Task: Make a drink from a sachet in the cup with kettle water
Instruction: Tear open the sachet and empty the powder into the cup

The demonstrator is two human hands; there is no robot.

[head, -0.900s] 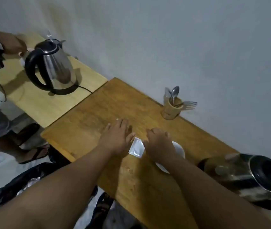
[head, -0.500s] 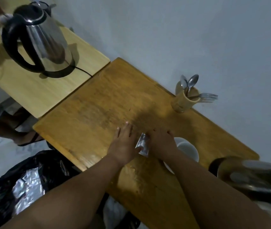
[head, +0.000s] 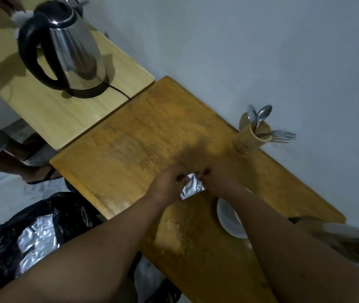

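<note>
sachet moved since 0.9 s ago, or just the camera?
Yes. The sachet lay flat on the table beside the cup; now both hands' fingers pinch its top edge, lifted and tilted.

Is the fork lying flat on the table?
No, the fork sticks out of the wooden holder beside two spoons.

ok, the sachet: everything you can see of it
The sachet is a small, flat, silvery foil-looking packet, creased and shiny. Both hands pinch its top edge, left hand and right hand, holding it above the wooden table, close beside the white cup. Whether it is torn open cannot be told.
</note>
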